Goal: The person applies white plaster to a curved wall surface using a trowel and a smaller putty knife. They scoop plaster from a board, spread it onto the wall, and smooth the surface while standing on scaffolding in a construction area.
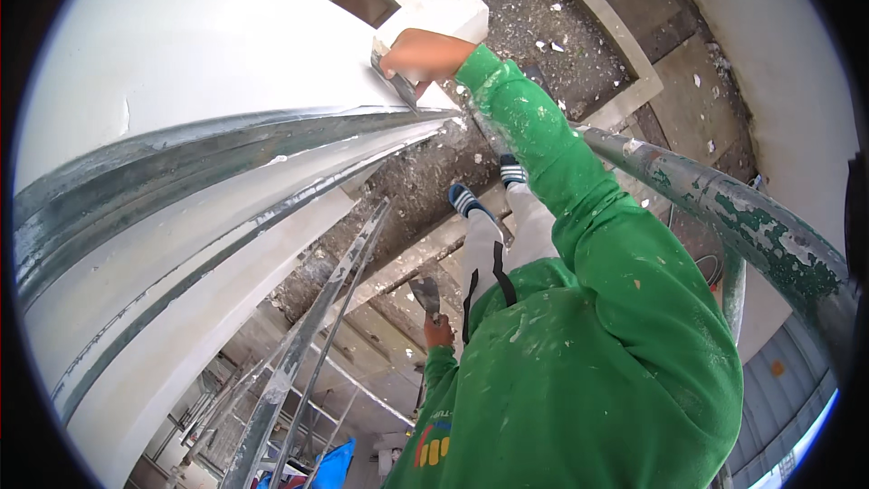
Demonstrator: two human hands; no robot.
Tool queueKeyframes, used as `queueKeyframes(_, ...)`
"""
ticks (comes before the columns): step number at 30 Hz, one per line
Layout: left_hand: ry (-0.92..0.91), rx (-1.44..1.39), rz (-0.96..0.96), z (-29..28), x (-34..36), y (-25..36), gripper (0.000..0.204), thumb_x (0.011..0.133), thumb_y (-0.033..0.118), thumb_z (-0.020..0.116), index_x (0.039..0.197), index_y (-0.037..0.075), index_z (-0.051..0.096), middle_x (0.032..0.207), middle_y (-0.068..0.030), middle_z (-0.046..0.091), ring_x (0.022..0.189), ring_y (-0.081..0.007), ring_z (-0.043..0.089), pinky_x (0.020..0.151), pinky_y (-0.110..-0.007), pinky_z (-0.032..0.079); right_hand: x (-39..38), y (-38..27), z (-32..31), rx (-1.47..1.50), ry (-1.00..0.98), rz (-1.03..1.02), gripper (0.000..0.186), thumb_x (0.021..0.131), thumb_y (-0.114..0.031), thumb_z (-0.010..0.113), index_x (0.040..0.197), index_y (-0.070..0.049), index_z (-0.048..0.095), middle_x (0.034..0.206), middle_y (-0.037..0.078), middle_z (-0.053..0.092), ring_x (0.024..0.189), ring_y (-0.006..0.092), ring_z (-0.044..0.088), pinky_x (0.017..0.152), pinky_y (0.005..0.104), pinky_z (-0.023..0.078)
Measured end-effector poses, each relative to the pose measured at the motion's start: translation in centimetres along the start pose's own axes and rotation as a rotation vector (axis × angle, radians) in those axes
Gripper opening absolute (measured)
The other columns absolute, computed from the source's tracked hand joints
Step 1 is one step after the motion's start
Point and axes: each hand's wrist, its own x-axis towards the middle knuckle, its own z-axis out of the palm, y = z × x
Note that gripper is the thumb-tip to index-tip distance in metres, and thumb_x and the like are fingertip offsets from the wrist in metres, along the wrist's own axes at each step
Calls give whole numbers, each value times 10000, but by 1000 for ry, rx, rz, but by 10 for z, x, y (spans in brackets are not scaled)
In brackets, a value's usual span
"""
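My right hand (425,56) reaches far forward, closed around a flat metal trowel (396,81). The trowel's blade lies against or very close to the edge of a smooth white wall (235,36). Close to my body, my left hand (439,330) grips a putty knife (424,293) with a wide, stained blade that points away from me. White spatter covers the green sleeve of my right arm. How my right fingers wrap the trowel is partly blurred.
Long metal rails (181,149) run along the wall at left. A scaffold pole (706,186) with peeling green paint crosses at right. Slanted metal bars (303,344) stand lower left. Planks (385,335) lie beneath, with debris-strewn ground (534,0) ahead of my sandalled feet.
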Motion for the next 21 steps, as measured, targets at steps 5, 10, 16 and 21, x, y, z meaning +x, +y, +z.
queueKeyframes(5, -54, 41, 104, 7, 18, 33, 332, 830, 106, 532, 1147, 23, 474, 525, -27, 455, 352, -127, 438, 300, -287, 337, -40, -71, 4, -15, -21, -147, 470, 699, -295, 583, 907, 126, 590, 862, 181, 582, 717, 243, 655, 594, 294, 595)
queueKeyframes(10, -78, 78, 294, 15, 33, 45, 276, 827, 132, 540, 1073, 14, 499, 507, -29, 463, 347, -130, 438, 312, -300, 352, -83, -137, 11, -56, -20, -185, 530, 692, -311, 574, 1036, 93, 563, 963, 205, 622, 679, 235, 687, 770, 313, 527)
queueKeyframes(16, -33, 296, 513, 20, 42, 64, 266, 807, 177, 566, 962, -38, 557, 619, -148, 574, 499, -240, 561, 485, -376, 437, -147, -214, 18, -75, -34, -243, 485, 725, -320, 562, 1034, 54, 550, 900, 177, 586, 676, 232, 660, 678, 295, 558)
queueKeyframes(21, -49, 408, 538, 26, 37, 85, 306, 805, 199, 571, 981, -51, 558, 727, -210, 612, 625, -323, 603, 606, -411, 459, -177, -270, 22, -123, 8, -384, 411, 736, -237, 559, 1052, 21, 608, 1030, 185, 640, 868, 245, 655, 874, 299, 473)
